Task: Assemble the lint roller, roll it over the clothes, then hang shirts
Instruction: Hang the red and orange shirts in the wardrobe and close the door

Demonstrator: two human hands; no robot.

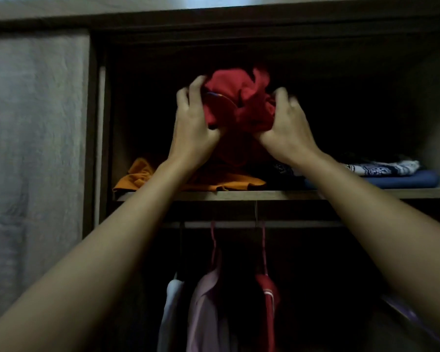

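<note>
Both arms raised into an open wardrobe, dimly lit. Red shirt point(239, 102) bunched up between the two hands, held above the shelf point(277, 194) and in front of the dark upper compartment. Left hand point(192, 123) clamped on the shirt's left side, fingers curled over the top edge of the cloth, thumb tucked under toward the middle. Right hand point(288, 123) clamped on the right side, fingers wrapped into the fabric, slightly blurred. Shirt crumpled, its bulk rising above both sets of knuckles, a lower fold hanging down between the wrists toward the shelf; a small patch of blue and yellow showing near the left fingers.

On the shelf below the hands: orange garment point(142, 177) lying loosely at the left, partly behind the left forearm. Patterned blue-and-white cloth point(381, 168) folded at the right, resting on top of a plain blue fold point(404, 180), both behind the right forearm.

Under the shelf, a rail point(302, 224) with hangers. Hanging from it, from left to right: a white garment point(172, 306), a pale pink one point(206, 306), a red one with a white stripe point(267, 298). All three well below the held shirt, between the two forearms.

Grey curtain-like surface point(33, 148) at the far left, beside the wardrobe's frame.
</note>
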